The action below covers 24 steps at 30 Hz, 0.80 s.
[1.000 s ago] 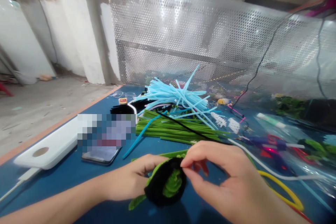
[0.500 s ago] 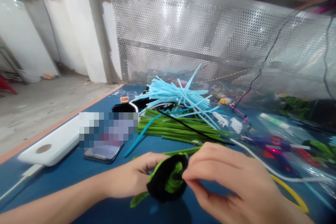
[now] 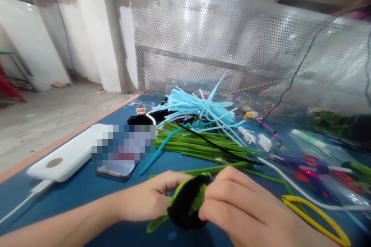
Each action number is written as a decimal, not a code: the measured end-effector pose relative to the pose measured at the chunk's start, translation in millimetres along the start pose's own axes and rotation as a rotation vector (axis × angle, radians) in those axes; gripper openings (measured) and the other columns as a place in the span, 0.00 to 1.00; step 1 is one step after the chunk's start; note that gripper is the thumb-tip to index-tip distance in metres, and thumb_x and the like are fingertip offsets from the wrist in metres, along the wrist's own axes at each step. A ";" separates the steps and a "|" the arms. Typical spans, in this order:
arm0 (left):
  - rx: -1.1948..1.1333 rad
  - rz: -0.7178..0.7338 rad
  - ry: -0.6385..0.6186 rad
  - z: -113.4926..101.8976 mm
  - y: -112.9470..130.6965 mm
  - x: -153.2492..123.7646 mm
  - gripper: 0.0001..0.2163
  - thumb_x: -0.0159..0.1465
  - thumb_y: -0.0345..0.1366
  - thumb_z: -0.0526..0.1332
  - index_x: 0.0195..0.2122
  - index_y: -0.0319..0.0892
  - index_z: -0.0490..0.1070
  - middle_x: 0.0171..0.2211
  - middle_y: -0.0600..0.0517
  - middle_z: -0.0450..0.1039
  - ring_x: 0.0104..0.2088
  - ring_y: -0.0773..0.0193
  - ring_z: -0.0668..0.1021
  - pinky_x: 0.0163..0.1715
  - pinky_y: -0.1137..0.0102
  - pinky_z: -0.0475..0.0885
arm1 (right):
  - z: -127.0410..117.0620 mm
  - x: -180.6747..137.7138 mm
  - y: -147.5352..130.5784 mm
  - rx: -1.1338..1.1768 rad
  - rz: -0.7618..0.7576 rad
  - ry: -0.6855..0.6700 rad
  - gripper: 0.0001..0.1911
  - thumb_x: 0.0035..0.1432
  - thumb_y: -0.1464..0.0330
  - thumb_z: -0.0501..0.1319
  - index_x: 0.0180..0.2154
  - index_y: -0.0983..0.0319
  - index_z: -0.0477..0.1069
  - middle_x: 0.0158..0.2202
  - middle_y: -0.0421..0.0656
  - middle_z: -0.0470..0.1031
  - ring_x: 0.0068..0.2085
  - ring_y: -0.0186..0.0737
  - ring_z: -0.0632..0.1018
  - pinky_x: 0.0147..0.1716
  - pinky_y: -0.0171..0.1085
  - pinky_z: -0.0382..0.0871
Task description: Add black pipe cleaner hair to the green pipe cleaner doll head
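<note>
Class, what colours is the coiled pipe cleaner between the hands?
The coiled pipe cleaner is black around bright green; head view shows it best.

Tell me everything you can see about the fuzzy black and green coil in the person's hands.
The coil is a rounded bundle of fuzzy pipe cleaner: black chenille wound around a green centre, with green showing along its top edge. A green end sticks out at the lower left. The left hand and right hand grip it between them.

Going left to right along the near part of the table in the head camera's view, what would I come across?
White charging pad, phone, left hand, black-and-green pipe-cleaner coil, right hand, yellow cord loop.
</note>
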<state>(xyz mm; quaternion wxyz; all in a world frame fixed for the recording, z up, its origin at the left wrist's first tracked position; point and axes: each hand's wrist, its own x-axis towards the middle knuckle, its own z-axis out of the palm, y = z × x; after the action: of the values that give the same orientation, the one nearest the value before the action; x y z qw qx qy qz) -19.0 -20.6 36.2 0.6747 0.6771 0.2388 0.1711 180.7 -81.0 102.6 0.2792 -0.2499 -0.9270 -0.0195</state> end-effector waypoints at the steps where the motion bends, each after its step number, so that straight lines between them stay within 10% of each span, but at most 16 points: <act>1: 0.004 0.002 0.006 -0.2 -0.8 -0.2 0.11 0.55 0.29 0.59 0.40 0.39 0.73 0.35 0.54 0.72 0.35 0.64 0.71 0.35 0.74 0.67 | -0.4 -0.6 0.1 0.007 -0.001 -0.001 0.15 0.63 0.80 0.50 0.34 0.64 0.74 0.30 0.42 0.74 0.34 0.36 0.73 0.38 0.33 0.72; 24: 0.046 -0.005 0.021 -2.2 -0.3 -0.2 0.11 0.58 0.34 0.61 0.42 0.40 0.73 0.33 0.54 0.68 0.33 0.65 0.66 0.34 0.74 0.66 | -15.6 -0.9 8.1 -0.186 -0.135 -0.055 0.18 0.66 0.77 0.48 0.38 0.63 0.76 0.34 0.41 0.79 0.36 0.37 0.75 0.40 0.35 0.69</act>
<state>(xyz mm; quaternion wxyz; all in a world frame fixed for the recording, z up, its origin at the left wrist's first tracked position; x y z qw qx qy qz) -20.4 -18.9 36.0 0.6568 0.6900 0.2513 0.1710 193.1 -77.1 114.5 0.2272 -0.2123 -0.9432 -0.1172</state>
